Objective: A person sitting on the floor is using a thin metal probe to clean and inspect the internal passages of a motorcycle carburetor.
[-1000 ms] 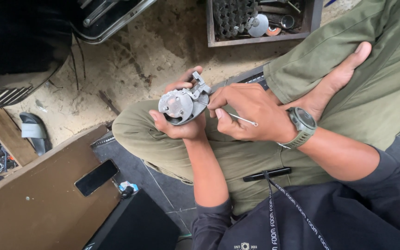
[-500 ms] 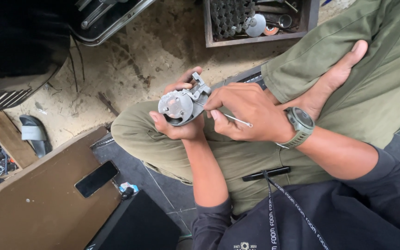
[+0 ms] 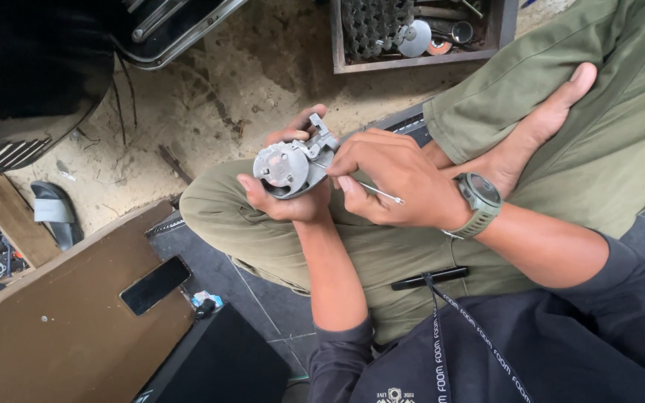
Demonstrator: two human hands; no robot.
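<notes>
A: Head view. What do your hands hold?

B: My left hand (image 3: 293,201) cups a round grey metal part (image 3: 290,166) from below, fingers closed around its rim, above my left knee. My right hand (image 3: 393,179) is pinched shut on a thin metal pin (image 3: 380,193), whose tip meets the part at its 3 o'clock edge. The watch (image 3: 481,198) sits on my right wrist.

A: How far along is the work, as shown?

B: I judge it mid-way: the part is out and in hand, its round face intact, the pin working at the bracket side. Nothing lies loose on my trousers (image 3: 382,254), so no piece appears removed yet; cleaning or freeing that spot seems left to do.

A: Containers?

B: At 12 o'clock, a wooden box (image 3: 335,45) on the sandy ground holds a dark toothed stack, a round grey disc (image 3: 415,39) and small metal bits; I cannot tell them apart further. At 11 o'clock, a black case (image 3: 181,41) stands open with rod-like tools inside.

A: Elsewhere?

B: At 8 o'clock, a dark phone (image 3: 155,284) lies on a brown board (image 3: 61,328).
</notes>
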